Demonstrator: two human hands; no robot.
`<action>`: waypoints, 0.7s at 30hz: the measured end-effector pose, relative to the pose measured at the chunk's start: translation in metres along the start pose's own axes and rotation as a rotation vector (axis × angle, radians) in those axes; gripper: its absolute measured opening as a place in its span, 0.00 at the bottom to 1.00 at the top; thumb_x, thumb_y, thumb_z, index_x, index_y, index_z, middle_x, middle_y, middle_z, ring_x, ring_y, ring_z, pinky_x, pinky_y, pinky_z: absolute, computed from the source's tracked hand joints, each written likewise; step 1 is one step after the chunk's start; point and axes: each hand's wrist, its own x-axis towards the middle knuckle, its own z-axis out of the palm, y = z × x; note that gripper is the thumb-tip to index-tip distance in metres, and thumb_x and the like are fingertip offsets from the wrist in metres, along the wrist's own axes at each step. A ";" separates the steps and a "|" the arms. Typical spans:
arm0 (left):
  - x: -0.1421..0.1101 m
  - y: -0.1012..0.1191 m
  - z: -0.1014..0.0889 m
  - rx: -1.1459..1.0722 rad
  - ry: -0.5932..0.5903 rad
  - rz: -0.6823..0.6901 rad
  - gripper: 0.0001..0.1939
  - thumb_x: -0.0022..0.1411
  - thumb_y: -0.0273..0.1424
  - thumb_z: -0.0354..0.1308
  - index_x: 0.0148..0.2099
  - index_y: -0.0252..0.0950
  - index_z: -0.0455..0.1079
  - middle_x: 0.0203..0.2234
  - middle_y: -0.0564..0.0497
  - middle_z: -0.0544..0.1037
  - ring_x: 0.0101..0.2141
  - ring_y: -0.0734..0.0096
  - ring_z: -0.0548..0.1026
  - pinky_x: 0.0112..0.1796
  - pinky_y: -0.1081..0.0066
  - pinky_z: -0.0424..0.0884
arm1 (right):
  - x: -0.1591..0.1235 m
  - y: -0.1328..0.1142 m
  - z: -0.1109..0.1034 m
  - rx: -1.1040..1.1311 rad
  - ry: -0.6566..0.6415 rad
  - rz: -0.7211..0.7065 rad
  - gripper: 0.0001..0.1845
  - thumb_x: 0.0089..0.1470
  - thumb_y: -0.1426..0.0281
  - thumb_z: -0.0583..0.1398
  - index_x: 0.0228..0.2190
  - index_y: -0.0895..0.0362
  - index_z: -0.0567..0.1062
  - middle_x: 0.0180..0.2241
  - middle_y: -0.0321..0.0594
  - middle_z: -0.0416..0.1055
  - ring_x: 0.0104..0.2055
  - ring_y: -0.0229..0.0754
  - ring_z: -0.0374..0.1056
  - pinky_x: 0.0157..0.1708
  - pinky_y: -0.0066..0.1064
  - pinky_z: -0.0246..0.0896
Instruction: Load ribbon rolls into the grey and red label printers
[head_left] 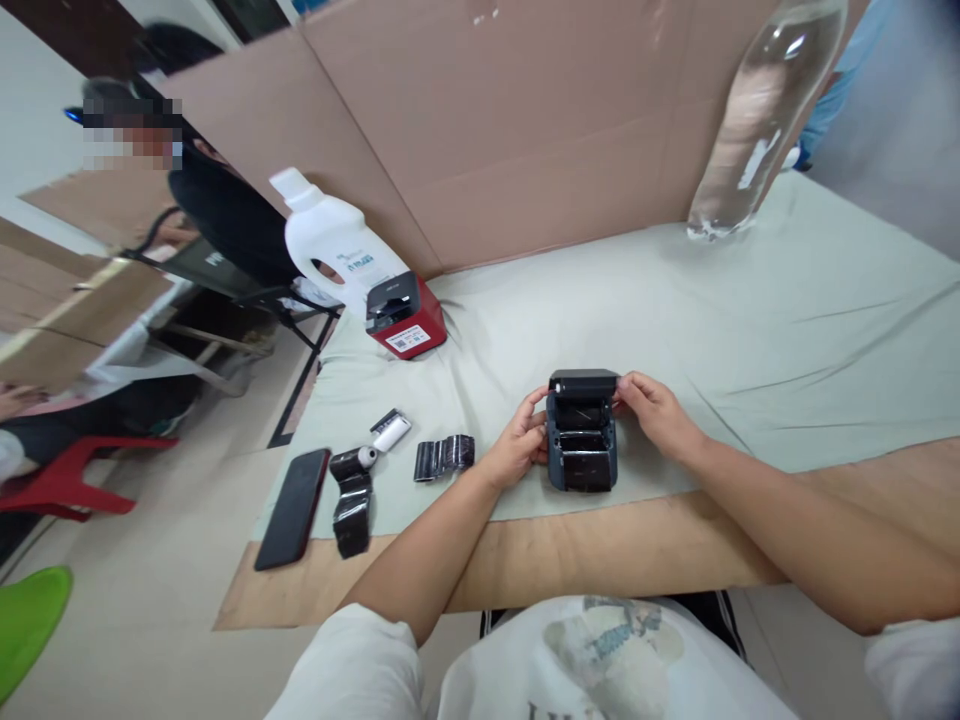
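Note:
A small dark label printer (556, 455) stands at the table's front, its cover raised and shiny black film lying across the inside and over the front. My left hand (519, 445) grips its left side, fingers bent around the edge. At the upper right corner, my right hand (651, 405) pinches the raised cover between thumb and fingers. Left of my left hand lies a crumpled strip of black film (444, 458). Farther left, another black film strip (352, 505) trails from a white-ended roll, beside a small white-and-black roll (391, 430).
A black phone (294, 508) lies at the front left. Behind are a red and black box-shaped device (409, 318) and a white jug (337, 235). A clear bottle (757, 130) stands by the cardboard wall (525, 130). A person sits beyond, at left.

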 end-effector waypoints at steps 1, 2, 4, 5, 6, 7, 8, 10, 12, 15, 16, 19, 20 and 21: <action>0.000 0.000 -0.001 0.003 -0.008 -0.003 0.33 0.57 0.35 0.62 0.63 0.50 0.55 0.32 0.57 0.71 0.22 0.83 0.68 0.23 0.82 0.65 | 0.001 0.001 0.000 0.014 0.004 0.022 0.28 0.52 0.42 0.56 0.24 0.55 0.69 0.28 0.39 0.72 0.31 0.40 0.69 0.35 0.33 0.67; 0.000 0.001 -0.001 0.005 -0.011 -0.006 0.33 0.57 0.35 0.62 0.63 0.50 0.55 0.31 0.57 0.71 0.22 0.83 0.68 0.23 0.82 0.65 | 0.002 0.002 0.000 0.028 0.007 0.043 0.28 0.52 0.42 0.56 0.24 0.55 0.69 0.28 0.39 0.72 0.30 0.39 0.68 0.33 0.32 0.67; -0.001 0.002 0.000 0.005 -0.013 -0.018 0.34 0.57 0.36 0.62 0.64 0.50 0.54 0.32 0.57 0.71 0.23 0.82 0.68 0.24 0.81 0.66 | 0.004 0.004 0.001 0.026 0.016 0.064 0.28 0.51 0.42 0.57 0.24 0.55 0.70 0.25 0.38 0.72 0.27 0.38 0.67 0.30 0.31 0.65; -0.001 0.003 0.001 0.007 -0.009 -0.026 0.35 0.57 0.36 0.62 0.64 0.50 0.54 0.33 0.56 0.71 0.23 0.81 0.69 0.24 0.80 0.67 | 0.005 0.005 0.001 0.007 0.019 0.065 0.28 0.51 0.42 0.58 0.24 0.55 0.70 0.24 0.38 0.71 0.26 0.38 0.67 0.29 0.31 0.64; -0.001 0.003 0.002 0.012 0.001 -0.032 0.35 0.57 0.36 0.61 0.64 0.49 0.54 0.34 0.55 0.72 0.24 0.81 0.69 0.25 0.79 0.67 | 0.005 0.006 0.001 -0.019 0.021 0.059 0.27 0.51 0.43 0.58 0.25 0.55 0.70 0.23 0.37 0.71 0.25 0.37 0.66 0.29 0.31 0.64; -0.002 0.003 0.003 0.024 0.020 -0.033 0.35 0.56 0.35 0.61 0.65 0.48 0.54 0.34 0.55 0.72 0.25 0.80 0.69 0.26 0.79 0.68 | 0.006 0.007 0.001 -0.046 0.023 0.051 0.27 0.51 0.43 0.58 0.25 0.55 0.70 0.22 0.37 0.70 0.25 0.38 0.66 0.28 0.31 0.63; -0.002 0.003 0.005 0.044 0.048 -0.029 0.35 0.57 0.35 0.61 0.65 0.47 0.55 0.35 0.54 0.73 0.26 0.79 0.70 0.27 0.78 0.68 | 0.006 0.008 0.001 -0.073 0.022 0.041 0.27 0.51 0.43 0.58 0.25 0.55 0.70 0.22 0.36 0.70 0.24 0.38 0.66 0.28 0.31 0.63; -0.003 0.003 0.009 0.131 0.122 0.008 0.34 0.57 0.35 0.59 0.65 0.44 0.57 0.37 0.52 0.74 0.27 0.77 0.69 0.28 0.76 0.68 | 0.005 0.008 0.002 -0.125 0.015 0.013 0.26 0.51 0.44 0.58 0.25 0.55 0.69 0.21 0.36 0.70 0.24 0.38 0.65 0.27 0.31 0.63; -0.005 0.004 0.013 0.297 0.222 0.090 0.32 0.57 0.35 0.59 0.64 0.41 0.61 0.41 0.49 0.75 0.29 0.75 0.70 0.31 0.73 0.69 | 0.005 0.008 0.002 -0.189 0.004 -0.031 0.24 0.52 0.46 0.57 0.25 0.55 0.69 0.21 0.35 0.69 0.24 0.38 0.64 0.27 0.31 0.61; -0.008 0.010 0.015 0.593 0.354 0.284 0.23 0.55 0.33 0.61 0.55 0.39 0.72 0.46 0.46 0.75 0.37 0.67 0.72 0.40 0.66 0.71 | 0.005 0.011 0.003 -0.271 -0.003 -0.081 0.20 0.53 0.51 0.56 0.25 0.54 0.69 0.21 0.35 0.69 0.25 0.38 0.64 0.27 0.31 0.60; -0.009 0.013 0.015 0.664 0.374 0.335 0.20 0.55 0.32 0.61 0.51 0.39 0.75 0.47 0.46 0.75 0.40 0.64 0.72 0.42 0.65 0.70 | 0.006 0.012 0.003 -0.283 -0.005 -0.089 0.19 0.53 0.52 0.56 0.26 0.54 0.70 0.22 0.35 0.69 0.25 0.39 0.64 0.28 0.32 0.60; -0.012 0.025 0.017 0.784 0.408 0.412 0.13 0.56 0.32 0.60 0.44 0.39 0.77 0.43 0.45 0.76 0.39 0.62 0.72 0.43 0.63 0.69 | 0.006 0.015 0.004 -0.310 -0.008 -0.110 0.16 0.53 0.54 0.55 0.27 0.53 0.70 0.23 0.36 0.70 0.27 0.41 0.66 0.30 0.33 0.61; -0.013 0.029 0.018 0.815 0.421 0.436 0.12 0.57 0.32 0.59 0.43 0.39 0.77 0.42 0.45 0.76 0.38 0.62 0.72 0.43 0.63 0.69 | 0.007 0.016 0.004 -0.323 -0.007 -0.120 0.16 0.53 0.54 0.55 0.27 0.53 0.70 0.24 0.36 0.70 0.28 0.41 0.66 0.30 0.33 0.61; -0.014 0.034 0.020 0.852 0.428 0.464 0.11 0.57 0.32 0.59 0.42 0.39 0.77 0.40 0.45 0.76 0.38 0.62 0.71 0.43 0.62 0.68 | 0.007 0.017 0.005 -0.335 -0.005 -0.130 0.16 0.53 0.55 0.55 0.27 0.53 0.70 0.24 0.36 0.71 0.28 0.41 0.66 0.31 0.33 0.61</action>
